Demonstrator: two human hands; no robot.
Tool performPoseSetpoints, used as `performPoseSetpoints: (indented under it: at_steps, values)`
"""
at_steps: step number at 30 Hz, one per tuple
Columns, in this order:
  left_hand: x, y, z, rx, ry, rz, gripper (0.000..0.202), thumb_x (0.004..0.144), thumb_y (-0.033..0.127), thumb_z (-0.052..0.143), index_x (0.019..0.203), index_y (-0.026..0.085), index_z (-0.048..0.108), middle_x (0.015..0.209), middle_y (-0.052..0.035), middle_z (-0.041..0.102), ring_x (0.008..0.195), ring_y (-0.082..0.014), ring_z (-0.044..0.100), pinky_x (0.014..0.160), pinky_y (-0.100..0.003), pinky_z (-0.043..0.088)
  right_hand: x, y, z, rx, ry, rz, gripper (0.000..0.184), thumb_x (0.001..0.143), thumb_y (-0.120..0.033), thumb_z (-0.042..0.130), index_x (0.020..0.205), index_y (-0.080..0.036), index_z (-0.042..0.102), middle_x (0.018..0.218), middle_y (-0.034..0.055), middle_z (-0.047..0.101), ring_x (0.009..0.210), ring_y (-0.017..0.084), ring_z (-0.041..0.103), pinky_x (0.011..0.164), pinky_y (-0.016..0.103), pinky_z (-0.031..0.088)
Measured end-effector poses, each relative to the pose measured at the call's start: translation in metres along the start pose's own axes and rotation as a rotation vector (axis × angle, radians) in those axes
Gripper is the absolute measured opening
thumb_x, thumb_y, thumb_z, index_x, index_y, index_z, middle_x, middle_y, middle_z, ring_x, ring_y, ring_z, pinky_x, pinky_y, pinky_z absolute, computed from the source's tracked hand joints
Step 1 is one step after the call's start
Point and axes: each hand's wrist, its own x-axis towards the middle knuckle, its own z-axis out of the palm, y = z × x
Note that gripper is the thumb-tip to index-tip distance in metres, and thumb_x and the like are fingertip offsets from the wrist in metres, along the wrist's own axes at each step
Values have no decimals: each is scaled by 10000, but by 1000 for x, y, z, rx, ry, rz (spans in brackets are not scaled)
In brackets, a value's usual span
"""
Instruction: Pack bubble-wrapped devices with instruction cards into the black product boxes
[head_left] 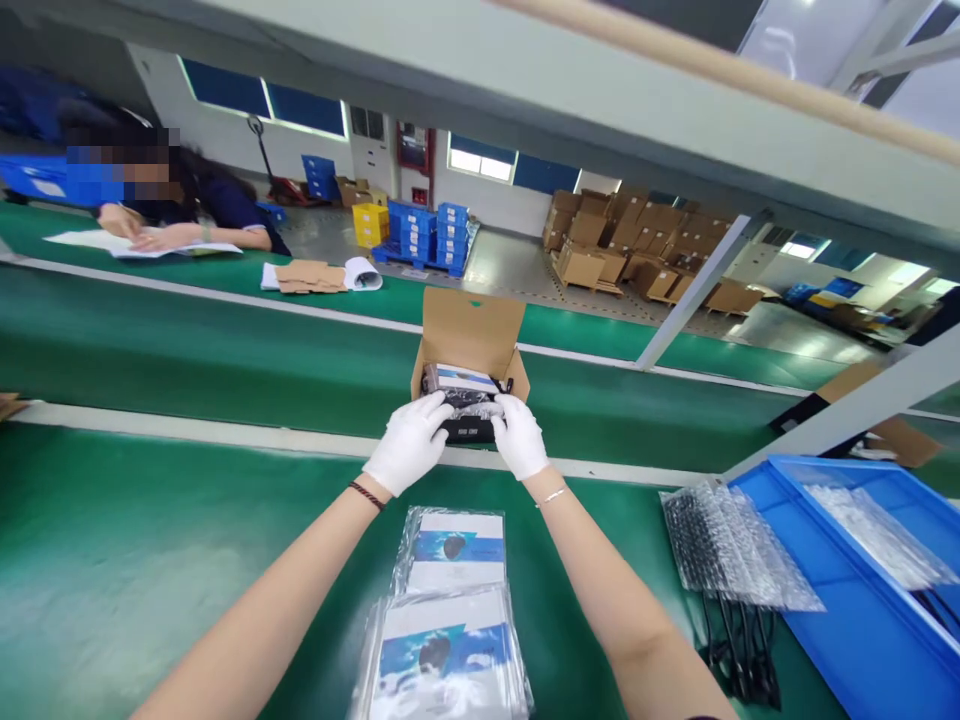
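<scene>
An open cardboard box [474,325] stands in front of me, its brown lid raised at the back and its dark front facing me. Inside it lie a white-and-blue booklet [463,377] and dark items in clear plastic [469,398]. My left hand [409,443], in a white glove, grips the box's front left corner, fingertips over the contents. On the front right corner, my right hand [519,437], also gloved, does the same. The exact grip under the fingers is partly hidden. Between my forearms lies a stack of bagged booklets [446,650].
At right, a blue bin [832,625] holds bubble-wrapped pieces. Bubble-wrap bags with black cables [739,560] lie beside it. A slanting white post [840,420] and an overhead shelf beam [600,90] frame the bench. Across the belt, a person [202,205] leans over papers.
</scene>
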Motion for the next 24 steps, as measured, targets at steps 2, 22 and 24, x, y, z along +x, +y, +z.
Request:
performPoseSetpoints:
  at_steps: [2,22,24]
  values:
    - [-10,0,-13,-89,67,-51,370,858,229,461,1157,149,663,1371,-144,564,1234,-279,549,1084,-407,411,-36,2,-3,-23,-206,-81,356,877,-337,550,1200,-211,630,1150,101,647,1092,242,593,960,370,454]
    - [-71,49,2,-487,-596,-456,834,730,460,652,1475,191,391,1340,-148,593,1151,-355,603,935,-420,503,-110,-7,15,-1,-302,213,143,936,-295,494,959,-214,610,944,39,675,872,175,630,758,276,458]
    - [-68,41,8,-769,-546,-486,774,730,528,653,1424,235,475,1355,-76,595,1174,-319,601,948,-369,520,-113,-4,3,97,-186,181,131,934,-292,508,930,-218,617,925,16,675,870,162,626,776,269,457]
